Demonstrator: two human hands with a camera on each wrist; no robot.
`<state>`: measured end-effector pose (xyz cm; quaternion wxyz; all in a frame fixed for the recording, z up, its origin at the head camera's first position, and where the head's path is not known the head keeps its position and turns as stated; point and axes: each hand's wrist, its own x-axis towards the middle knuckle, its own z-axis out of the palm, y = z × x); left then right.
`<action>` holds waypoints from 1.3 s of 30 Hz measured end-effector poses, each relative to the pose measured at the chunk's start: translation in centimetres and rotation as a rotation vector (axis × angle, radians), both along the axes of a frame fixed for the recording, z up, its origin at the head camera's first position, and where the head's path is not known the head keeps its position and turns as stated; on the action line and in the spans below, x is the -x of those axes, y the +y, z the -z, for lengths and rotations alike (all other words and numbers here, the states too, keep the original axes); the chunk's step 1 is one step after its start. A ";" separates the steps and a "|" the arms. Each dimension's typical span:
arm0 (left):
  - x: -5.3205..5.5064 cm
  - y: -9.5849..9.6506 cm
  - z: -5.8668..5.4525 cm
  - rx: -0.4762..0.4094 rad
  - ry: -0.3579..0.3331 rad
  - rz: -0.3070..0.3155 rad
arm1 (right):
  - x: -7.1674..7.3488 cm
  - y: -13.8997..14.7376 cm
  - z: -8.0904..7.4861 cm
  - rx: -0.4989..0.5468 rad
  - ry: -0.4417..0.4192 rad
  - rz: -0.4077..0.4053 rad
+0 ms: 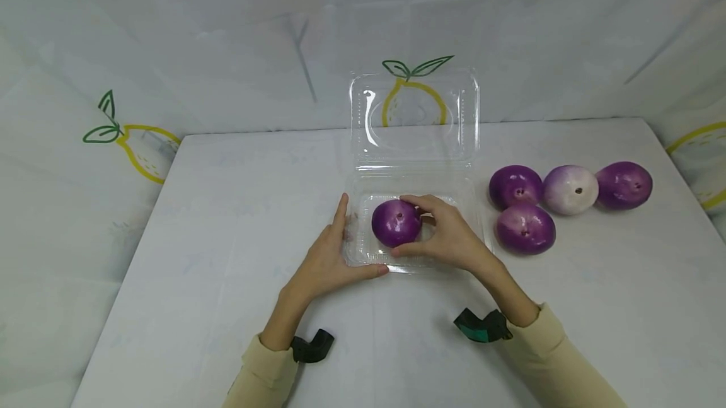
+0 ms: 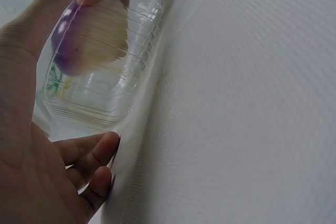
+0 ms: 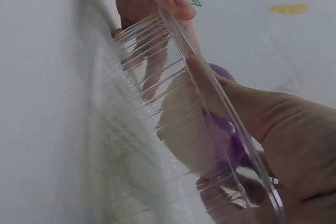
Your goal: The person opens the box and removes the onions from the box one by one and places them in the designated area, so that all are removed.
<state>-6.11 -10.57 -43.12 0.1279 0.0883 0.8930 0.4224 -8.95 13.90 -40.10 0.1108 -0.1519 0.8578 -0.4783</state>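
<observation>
A clear plastic clamshell box (image 1: pixel 355 247) sits on the table with its lid raised at the back. In its base is a round, glossy purple fruit (image 1: pixel 395 222); its underside looks cream in the left wrist view. My right hand (image 1: pixel 445 234) grips this fruit from the right, thumb in front and fingers behind. At the box's front left corner, my left hand (image 1: pixel 329 263) rests with fingers extended along the left side and thumb along the front rim. Through the plastic wall, the right wrist view shows the fruit (image 3: pixel 181 124) between the right thumb and fingers.
Right of the box, several more fruits lie close together: purple ones (image 1: pixel 515 187) (image 1: pixel 525 229) (image 1: pixel 624 185) and a whitish one (image 1: pixel 570 190). The white table (image 1: pixel 244 219) meets a lemon-print cloth (image 1: pixel 238 48) behind. The upright lid (image 1: pixel 416 143) stands at the back.
</observation>
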 end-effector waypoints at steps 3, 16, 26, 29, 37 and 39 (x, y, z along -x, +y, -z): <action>0.0 0.0 0.1 0.003 -0.001 -0.002 | -0.1 0.1 -0.3 0.001 0.024 0.024; 0.0 0.0 0.1 0.003 0.006 -0.001 | -1.3 1.5 -1.2 0.064 0.139 0.136; -0.3 0.2 -0.2 0.021 0.039 -0.014 | -2.1 3.4 -1.8 0.042 0.247 0.226; -0.3 0.3 -0.2 0.031 0.038 -0.016 | -2.3 3.8 -2.0 0.038 0.254 0.250; -0.4 0.4 -0.2 0.037 0.031 -0.020 | -2.9 5.2 -2.4 0.068 0.246 0.314; -0.4 0.4 -0.2 0.034 0.030 -0.019 | -3.1 5.5 -2.4 0.071 0.248 0.331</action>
